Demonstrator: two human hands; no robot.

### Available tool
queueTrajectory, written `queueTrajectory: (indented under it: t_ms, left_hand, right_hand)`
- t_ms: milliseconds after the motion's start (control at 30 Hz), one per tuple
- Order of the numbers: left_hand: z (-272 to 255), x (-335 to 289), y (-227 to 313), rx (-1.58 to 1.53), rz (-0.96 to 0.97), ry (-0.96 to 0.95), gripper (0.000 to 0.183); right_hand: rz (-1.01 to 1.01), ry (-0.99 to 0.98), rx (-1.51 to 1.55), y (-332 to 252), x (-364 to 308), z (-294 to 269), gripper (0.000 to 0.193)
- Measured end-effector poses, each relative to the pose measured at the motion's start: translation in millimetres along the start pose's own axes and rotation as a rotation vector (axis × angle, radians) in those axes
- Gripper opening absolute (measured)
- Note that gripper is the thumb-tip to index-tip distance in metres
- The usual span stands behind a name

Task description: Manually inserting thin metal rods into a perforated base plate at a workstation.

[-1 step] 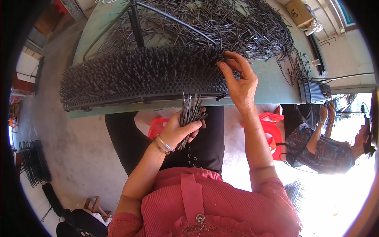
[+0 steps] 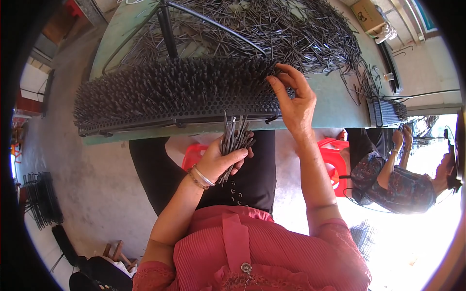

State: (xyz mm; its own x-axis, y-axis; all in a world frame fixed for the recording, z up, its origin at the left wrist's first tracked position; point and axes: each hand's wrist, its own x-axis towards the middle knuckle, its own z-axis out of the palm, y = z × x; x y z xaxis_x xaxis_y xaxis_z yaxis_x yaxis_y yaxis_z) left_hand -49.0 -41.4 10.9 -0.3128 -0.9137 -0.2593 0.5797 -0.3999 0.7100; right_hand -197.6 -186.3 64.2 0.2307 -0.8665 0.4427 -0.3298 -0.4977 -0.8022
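A bundle of thin dark rods (image 2: 235, 140) is gripped in my left hand (image 2: 218, 157), with their ends fanning out above the fist, just below the table's near edge. Thumb and fingertips of my right hand (image 2: 296, 99) are pinched together at the right end of a long black perforated rack (image 2: 208, 107). What sits between those fingertips is too dark to make out. Short dark rods (image 2: 160, 82) stand upright in most of the rack's holes. Along the near side and toward the right end, a strip of bare holes shows.
A large heap of loose dark rods (image 2: 310, 34) covers the back of the green table (image 2: 335, 92). Behind the rack rises a black metal frame (image 2: 167, 34). At the right, a co-worker (image 2: 395, 182) sits by another rack (image 2: 383, 112). A cardboard box (image 2: 367, 17) stands far right.
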Motion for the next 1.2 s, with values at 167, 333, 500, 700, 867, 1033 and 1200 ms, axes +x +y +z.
queueTrajectory:
  t_ms: [167, 333, 500, 700, 867, 1033, 1200]
  left_hand:
    - [3, -2, 4, -0.037, -0.01, 0.014, 0.043]
    - [1, -2, 3, -0.035, -0.018, 0.02, 0.045]
    - [1, -2, 2, -0.038, -0.012, 0.015, 0.044]
    - [1, -2, 2, -0.042, -0.015, 0.024, 0.048]
    - [3, -3, 1, -0.033, -0.023, -0.008, 0.048]
    - [3, -2, 1, -0.034, -0.03, -0.005, 0.048]
    - [3, -1, 0, -0.026, -0.034, -0.01, 0.049]
  right_hand:
    - [-0.019, 0.033, -0.046, -3, -3, 1, 0.028]
    - [-0.238, -0.015, -0.221, -3, -3, 0, 0.03]
    - [-0.197, -0.039, -0.182, 3, -5, 2, 0.024]
    - [-0.243, -0.006, -0.221, 3, -6, 4, 0.015]
    - [-0.191, -0.053, -0.106, 0, -5, 7, 0.015]
    - [-0.246, -0.055, -0.198, 0, -1, 7, 0.014]
    - [-0.228, -0.057, -0.248, -2, 4, 9, 0.013]
